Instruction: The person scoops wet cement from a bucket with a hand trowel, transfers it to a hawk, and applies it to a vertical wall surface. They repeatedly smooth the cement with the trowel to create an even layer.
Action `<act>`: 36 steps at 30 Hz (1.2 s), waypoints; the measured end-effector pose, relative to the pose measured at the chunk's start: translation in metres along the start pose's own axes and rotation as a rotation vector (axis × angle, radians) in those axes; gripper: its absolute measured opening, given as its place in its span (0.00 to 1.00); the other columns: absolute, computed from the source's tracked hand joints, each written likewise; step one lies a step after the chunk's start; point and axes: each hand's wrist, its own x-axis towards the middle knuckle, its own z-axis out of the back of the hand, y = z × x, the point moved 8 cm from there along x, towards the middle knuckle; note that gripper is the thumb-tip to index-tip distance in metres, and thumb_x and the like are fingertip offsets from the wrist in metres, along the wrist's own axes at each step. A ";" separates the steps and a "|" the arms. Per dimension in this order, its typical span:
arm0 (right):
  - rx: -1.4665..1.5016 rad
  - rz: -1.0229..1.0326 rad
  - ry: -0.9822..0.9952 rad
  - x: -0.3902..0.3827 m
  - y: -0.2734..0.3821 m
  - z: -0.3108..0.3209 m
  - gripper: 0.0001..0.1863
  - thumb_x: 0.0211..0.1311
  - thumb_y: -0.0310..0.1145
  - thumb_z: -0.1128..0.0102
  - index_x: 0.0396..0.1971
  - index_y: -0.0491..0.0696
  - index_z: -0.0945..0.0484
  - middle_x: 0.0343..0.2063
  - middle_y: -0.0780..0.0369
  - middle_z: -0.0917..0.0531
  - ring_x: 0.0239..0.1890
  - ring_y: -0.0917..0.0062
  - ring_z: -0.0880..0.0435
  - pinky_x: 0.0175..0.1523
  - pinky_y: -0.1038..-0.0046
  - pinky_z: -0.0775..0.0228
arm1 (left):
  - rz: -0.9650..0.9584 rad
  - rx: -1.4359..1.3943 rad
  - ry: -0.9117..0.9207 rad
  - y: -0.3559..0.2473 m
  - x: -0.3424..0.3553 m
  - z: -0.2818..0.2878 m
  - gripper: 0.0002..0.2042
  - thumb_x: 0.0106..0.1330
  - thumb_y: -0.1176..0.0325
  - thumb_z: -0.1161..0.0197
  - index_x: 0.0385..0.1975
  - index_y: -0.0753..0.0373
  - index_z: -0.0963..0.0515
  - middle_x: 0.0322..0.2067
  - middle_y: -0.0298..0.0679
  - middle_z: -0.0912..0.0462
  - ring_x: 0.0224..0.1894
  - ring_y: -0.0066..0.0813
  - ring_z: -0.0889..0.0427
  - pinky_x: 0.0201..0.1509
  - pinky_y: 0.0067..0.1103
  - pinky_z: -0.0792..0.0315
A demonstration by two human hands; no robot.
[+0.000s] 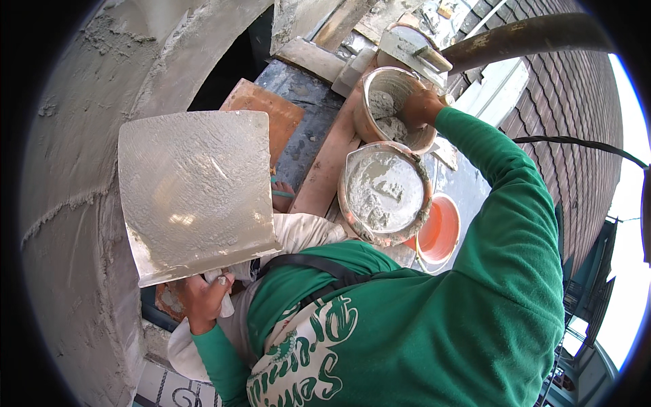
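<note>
My left hand (205,298) is closed round the pale handle of a plasterer's hawk (196,190), a broad squarish plate with a thin grey smear over its face. It is held up beside the wall. My right hand (422,108) reaches into a pale bucket (361,112) with grey mortar (392,127) at the bottom. Its fingers are mostly hidden by the bucket and the hand itself, so what they hold does not show. Just nearer, a second bucket (344,193) holds wet grey mix (386,190), its rim crusted.
A rectangular trowel (413,55) lies across another bucket at the back. An orange-lined pail (439,230) stands right of the mix. Planks (329,159) and a brown board (261,112) lie near my foot. A dark opening (230,74) breaks the plastered wall (74,203); a thick pipe (529,41) crosses the upper right.
</note>
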 end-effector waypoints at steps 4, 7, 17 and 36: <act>0.156 0.062 0.126 -0.013 -0.012 0.001 0.18 0.62 0.40 0.37 0.48 0.47 0.13 0.38 0.54 0.11 0.43 0.67 0.10 0.44 0.59 0.19 | -0.015 -0.101 -0.055 0.002 0.002 -0.002 0.26 0.58 0.76 0.33 0.57 0.70 0.31 0.34 0.43 0.21 0.25 0.27 0.23 0.27 0.23 0.26; 0.472 0.000 0.413 -0.024 -0.021 -0.022 0.16 0.65 0.41 0.40 0.41 0.43 0.16 0.29 0.54 0.14 0.29 0.65 0.14 0.37 0.60 0.20 | -0.013 -0.095 -0.020 0.003 0.005 -0.005 0.26 0.57 0.76 0.33 0.57 0.70 0.32 0.35 0.42 0.21 0.25 0.27 0.22 0.27 0.23 0.25; 1.484 0.003 0.637 -0.006 0.001 -0.079 0.21 0.70 0.52 0.46 0.31 0.48 0.21 0.20 0.65 0.20 0.16 0.79 0.24 0.22 0.69 0.27 | 0.045 -0.154 0.012 0.014 0.012 0.003 0.25 0.56 0.77 0.34 0.56 0.70 0.32 0.34 0.43 0.20 0.26 0.28 0.22 0.29 0.24 0.24; 0.112 -0.333 -0.393 -0.030 -0.049 0.049 0.09 0.56 0.34 0.36 0.29 0.51 0.09 0.33 0.57 0.09 0.37 0.66 0.08 0.41 0.61 0.18 | -0.021 -0.036 0.156 -0.033 0.036 -0.026 0.28 0.56 0.75 0.34 0.58 0.69 0.33 0.37 0.40 0.22 0.26 0.27 0.22 0.29 0.24 0.25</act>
